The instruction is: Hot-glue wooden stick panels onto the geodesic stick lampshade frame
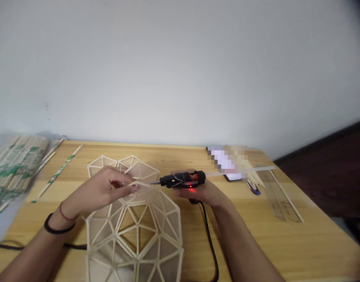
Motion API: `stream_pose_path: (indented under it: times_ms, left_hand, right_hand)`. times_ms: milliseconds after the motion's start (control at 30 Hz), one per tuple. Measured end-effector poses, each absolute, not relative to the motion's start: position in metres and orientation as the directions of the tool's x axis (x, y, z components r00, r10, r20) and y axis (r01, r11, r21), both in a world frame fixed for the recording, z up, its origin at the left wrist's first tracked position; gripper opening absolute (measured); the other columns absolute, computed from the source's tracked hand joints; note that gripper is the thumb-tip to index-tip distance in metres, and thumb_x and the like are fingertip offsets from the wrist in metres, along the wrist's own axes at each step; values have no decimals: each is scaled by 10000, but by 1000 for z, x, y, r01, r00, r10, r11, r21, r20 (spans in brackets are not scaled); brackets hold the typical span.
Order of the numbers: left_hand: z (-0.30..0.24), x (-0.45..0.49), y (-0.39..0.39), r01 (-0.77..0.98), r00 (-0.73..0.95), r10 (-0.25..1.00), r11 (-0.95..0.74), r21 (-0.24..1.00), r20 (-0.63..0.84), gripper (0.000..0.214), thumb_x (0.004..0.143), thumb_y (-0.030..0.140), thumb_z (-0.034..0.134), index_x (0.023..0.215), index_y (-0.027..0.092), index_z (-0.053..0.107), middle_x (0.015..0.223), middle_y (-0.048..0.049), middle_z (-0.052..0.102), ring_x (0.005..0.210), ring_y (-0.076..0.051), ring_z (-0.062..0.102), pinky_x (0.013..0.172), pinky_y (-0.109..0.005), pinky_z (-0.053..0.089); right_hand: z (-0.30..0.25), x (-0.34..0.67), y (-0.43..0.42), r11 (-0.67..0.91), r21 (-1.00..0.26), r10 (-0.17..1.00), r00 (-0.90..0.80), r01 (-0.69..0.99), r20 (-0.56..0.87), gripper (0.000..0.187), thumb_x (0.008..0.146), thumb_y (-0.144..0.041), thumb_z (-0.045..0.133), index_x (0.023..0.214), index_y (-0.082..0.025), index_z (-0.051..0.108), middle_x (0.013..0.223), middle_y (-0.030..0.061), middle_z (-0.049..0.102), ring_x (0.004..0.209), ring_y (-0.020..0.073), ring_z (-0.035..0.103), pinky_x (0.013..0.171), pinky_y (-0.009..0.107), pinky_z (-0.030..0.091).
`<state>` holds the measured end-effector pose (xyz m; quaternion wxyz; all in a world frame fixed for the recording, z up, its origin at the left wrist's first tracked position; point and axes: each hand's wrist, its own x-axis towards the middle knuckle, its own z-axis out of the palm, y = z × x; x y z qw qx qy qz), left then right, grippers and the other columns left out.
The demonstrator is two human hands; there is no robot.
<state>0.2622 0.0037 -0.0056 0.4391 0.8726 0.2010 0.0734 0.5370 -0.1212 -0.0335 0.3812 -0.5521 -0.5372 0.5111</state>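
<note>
The left hand (pixel 109 186) is pinching the far part of one lattice of wooden sticks (pixel 138 226), which is occupying the near middle of the desk (pixel 250 227). The right hand (pixel 202 192) is gripping one black glue gun (pixel 181 180), its tip pointing at the pinched spot. One phone (pixel 221 158) is lying rightward; one bag of chopsticks (pixel 21 160) is resting leftward.

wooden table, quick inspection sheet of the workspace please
Surface: wooden table
Job's things: stick framework; glue gun, red light lit, tip near the stick framework
Clutter: bagged sticks and loose stick, left; phone-like device, partly pixelated, and purple item, right
Grip: left hand pinches the stick framework; right hand holds the glue gun
Cables: black cable below the glue gun; another black stretch, left
Surroundings: pale wall behind; dark surface beyond the table's right side
</note>
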Motion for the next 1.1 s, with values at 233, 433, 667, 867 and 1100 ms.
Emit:
stream_pose_path:
  times_ms: [233,433,667,867,1100]
  left_hand:
    - [-6,262,4,282,910,411,-541,792,-43,469,1012,438,506,631,165,487,622,42,397,590,-99,361,541,-245,270]
    - [-6,263,5,266,915,401,-546,794,-31,455,1009,407,514,624,169,468,611,45,390,584,-98,359,539,-242,273]
    - [-3,262,3,273,922,383,-529,803,-61,460,1004,400,526,609,163,510,602,38,397,567,-97,354,521,-242,270]
    - [-3,264,0,252,941,332,-538,805,-73,453,997,335,542,581,159,551,576,37,376,546,-97,341,505,-257,251]
    - [-2,264,0,280,934,342,-531,800,-101,444,993,351,554,593,157,561,579,40,396,548,-92,350,516,-254,254]
  right_hand:
    - [-30,538,-123,-183,-958,975,-84,222,-206,308,677,-440,812,774,-199,646,684,-38,529,656,139,450,621,279,358]
    - [-32,541,-123,-222,-949,965,-88,226,-247,321,647,-448,833,748,-195,663,687,-31,571,672,153,491,650,290,397]
    - [-33,542,-124,-242,-949,962,-78,203,-262,294,621,-383,846,832,-203,748,716,-19,622,694,161,513,668,289,421]
    - [-31,542,-126,-299,-928,933,-136,222,-333,310,634,-399,829,849,-181,781,628,-18,578,601,132,430,545,266,338]
    - [-31,548,-127,-311,-908,919,-155,279,-363,259,672,-377,811,844,-185,787,668,-14,618,631,138,475,583,271,374]
